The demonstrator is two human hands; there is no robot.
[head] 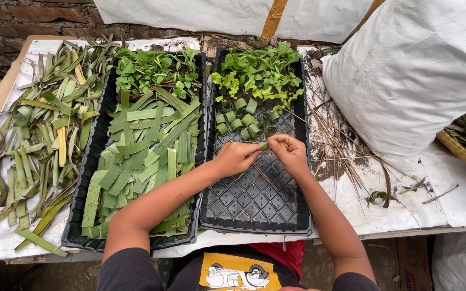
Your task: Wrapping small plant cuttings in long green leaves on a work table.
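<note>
My left hand [234, 158] and my right hand [289, 152] meet over a black grid tray [254, 202]. Together their fingertips pinch a small rolled green leaf cup [264, 145]. Just beyond them several finished leaf cups [238, 119] stand in rows in the tray, and green seedlings [257, 73] fill its far end. A thin brown stick [268, 180] lies in the tray below my hands.
A second black tray [76, 215] to the left holds cut green leaf strips [141, 145] and seedlings at its far end. Loose long leaves [39, 129] lie further left. A big white sack [411, 75] sits at right, with dry sticks [335, 140] and soil beside it.
</note>
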